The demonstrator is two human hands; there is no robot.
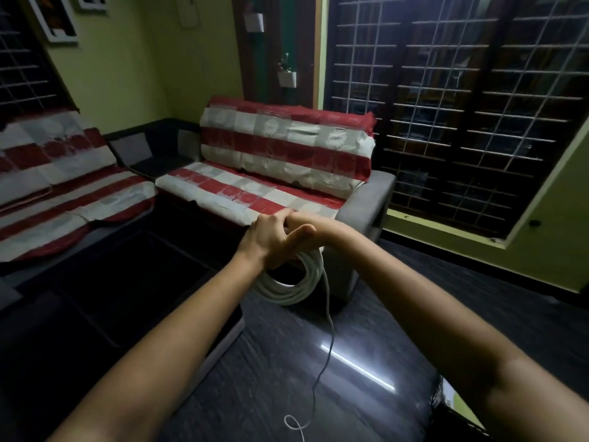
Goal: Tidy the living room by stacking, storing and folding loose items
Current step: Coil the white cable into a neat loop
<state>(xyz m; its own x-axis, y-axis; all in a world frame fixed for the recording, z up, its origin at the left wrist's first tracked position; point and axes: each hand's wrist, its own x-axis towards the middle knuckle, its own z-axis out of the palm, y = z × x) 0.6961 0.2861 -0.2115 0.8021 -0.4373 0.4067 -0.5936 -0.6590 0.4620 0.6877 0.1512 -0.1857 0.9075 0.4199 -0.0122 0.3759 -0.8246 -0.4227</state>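
Both my hands meet in front of me and hold a coil of white cable.

My left hand (271, 237) is on top, its fingers curled around the upper part of the white cable coil (291, 282), which hangs below my hands in several loops. My right hand (306, 223) is behind the left one and mostly hidden; its fingers seem bent on the same cable, but I cannot tell exactly how they grip. One loose end of cable (328, 346) runs from the coil down to the dark floor (318, 393) and makes a small loop there. Behind the coil stands a sofa (280, 167) with a red and white striped cover, and a second sofa (63, 193) with the same cover stands to the left.
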